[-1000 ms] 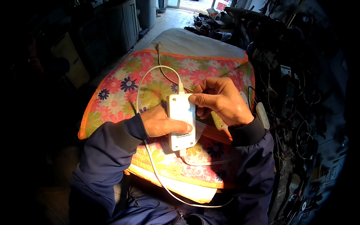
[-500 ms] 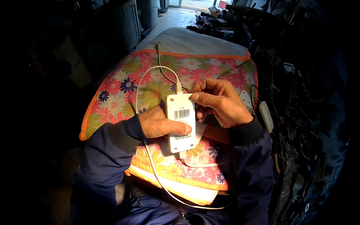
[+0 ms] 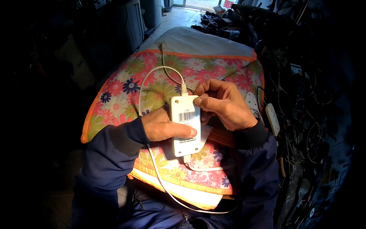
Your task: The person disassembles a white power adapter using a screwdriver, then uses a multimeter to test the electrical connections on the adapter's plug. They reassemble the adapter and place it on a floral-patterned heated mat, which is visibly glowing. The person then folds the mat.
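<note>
My left hand (image 3: 163, 128) grips a white plastic power adapter (image 3: 186, 116), its thumb pressed across the lower part of the printed label. The adapter's labelled side faces up, with a barcode and screw holes at the visible corners. A white cable (image 3: 157, 69) leaves its upper end through a ribbed sleeve, and another cable (image 3: 209, 168) leaves the lower end. At the adapter's upper right corner, my right hand (image 3: 225, 105) is closed, thumb tip on the corner and fingers curled. Whatever its fingertips may pinch is hidden.
Beneath lies a flowered quilted cloth (image 3: 145, 89) with orange edging. A plug (image 3: 163, 45) rests near its far edge. To the right are a white power strip (image 3: 272, 119) and a dark clutter of cords. A grey cabinet (image 3: 134, 24) stands at the far left.
The adapter has shifted slightly right and down in the picture. My right thumb still lies at its upper right corner, covering the screw spot there.
</note>
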Available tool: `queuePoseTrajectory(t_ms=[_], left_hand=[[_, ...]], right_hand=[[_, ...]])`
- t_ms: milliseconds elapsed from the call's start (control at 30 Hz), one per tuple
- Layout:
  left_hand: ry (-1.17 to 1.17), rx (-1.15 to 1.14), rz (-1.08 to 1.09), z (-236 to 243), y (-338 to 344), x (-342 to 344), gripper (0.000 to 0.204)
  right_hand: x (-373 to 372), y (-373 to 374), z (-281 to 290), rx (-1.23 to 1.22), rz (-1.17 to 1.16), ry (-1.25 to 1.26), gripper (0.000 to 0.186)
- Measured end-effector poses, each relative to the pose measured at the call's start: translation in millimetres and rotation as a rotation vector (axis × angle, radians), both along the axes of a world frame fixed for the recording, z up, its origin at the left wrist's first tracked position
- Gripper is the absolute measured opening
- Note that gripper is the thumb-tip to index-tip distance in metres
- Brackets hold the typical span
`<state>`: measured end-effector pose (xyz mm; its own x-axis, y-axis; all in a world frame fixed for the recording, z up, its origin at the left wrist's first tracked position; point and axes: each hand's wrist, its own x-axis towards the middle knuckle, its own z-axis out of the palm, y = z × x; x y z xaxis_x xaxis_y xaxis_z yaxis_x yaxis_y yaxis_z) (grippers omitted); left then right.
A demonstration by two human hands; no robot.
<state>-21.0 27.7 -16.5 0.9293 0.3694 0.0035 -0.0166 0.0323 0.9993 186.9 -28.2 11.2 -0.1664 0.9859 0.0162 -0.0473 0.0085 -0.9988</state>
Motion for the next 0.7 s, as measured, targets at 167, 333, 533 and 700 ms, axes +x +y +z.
queuePoseTrajectory(t_ms=[167, 333, 533, 700], left_hand=[[0.026, -0.017, 0.011, 3.8, -1.5, -1.8, 0.05], [0.017, 0.001, 0.005, 4.8, -1.9, -2.0, 0.052], [-0.016, -0.042, 0.018, -3.5, -1.2, -1.9, 0.056], [0.025, -0.036, 0.02, 1.6, -1.5, -0.6, 0.059]], right_hand=[[-0.5, 1.7, -3.3, 0.022, -0.013, 0.003, 0.018], [-1.7, 0.5, -1.5, 0.013, -0.02, 0.024, 0.018], [-2.1, -0.5, 1.9, -0.016, -0.015, 0.041, 0.02], [-1.7, 0.9, -2.6, 0.036, -0.01, 0.009, 0.021]])
